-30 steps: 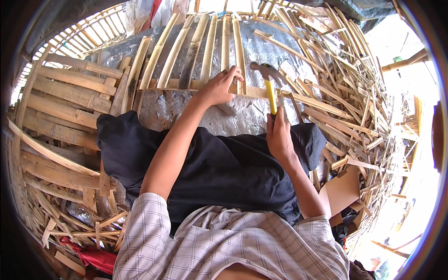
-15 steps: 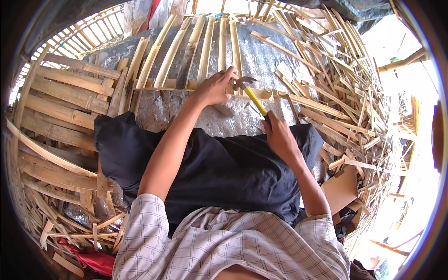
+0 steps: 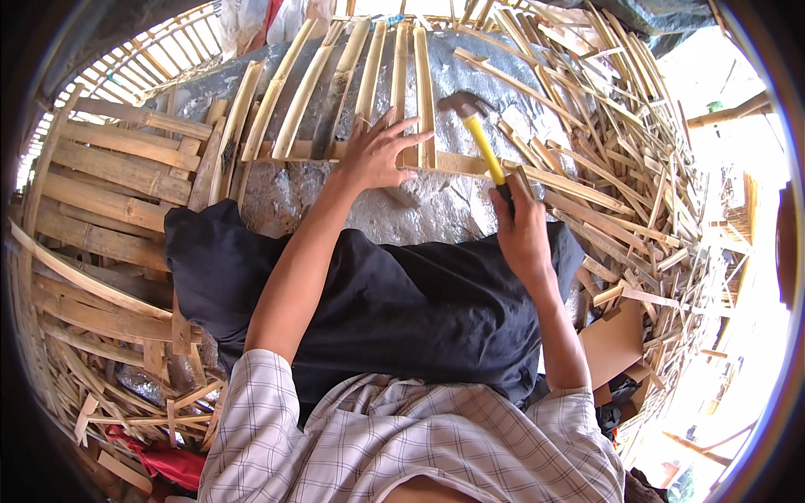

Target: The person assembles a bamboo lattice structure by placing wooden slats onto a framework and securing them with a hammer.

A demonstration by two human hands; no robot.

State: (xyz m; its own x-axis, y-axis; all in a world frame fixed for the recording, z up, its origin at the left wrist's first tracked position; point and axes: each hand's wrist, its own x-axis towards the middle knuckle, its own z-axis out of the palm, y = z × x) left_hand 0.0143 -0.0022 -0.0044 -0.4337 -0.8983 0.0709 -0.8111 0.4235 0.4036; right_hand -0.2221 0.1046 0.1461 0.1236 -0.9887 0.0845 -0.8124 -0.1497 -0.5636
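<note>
Left hand (image 3: 375, 155) lies flat with spread fingers on the bamboo frame, pressing on the horizontal crosspiece (image 3: 289, 151) where the upright slats (image 3: 369, 71) meet it; it grasps nothing, it only pins the wood down. Right hand (image 3: 520, 228) is clenched around the dark grip of a hammer (image 3: 478, 138) with a yellow handle. The steel head of the hammer is raised just beside the rightmost slat (image 3: 425, 88), a little to the right of the left fingertips and above the crosspiece. The frame rests on a grey rough stone slab (image 3: 419, 214), and the person's knees in black trousers (image 3: 402, 310) are just below the slab. To the right of the slab lies a thick heap of loose bamboo strips (image 3: 637, 168), and to the left of it some wider bamboo pieces (image 3: 109, 180) are stacked.

The main risk I see is for the left fingers: they are very near to the place under the hammer head, so a blow that goes slightly to the left could hit them. Also the slat is thin, and a hard or oblique strike may split it or make it jump off the crosspiece, because only one hand holds the frame
</note>
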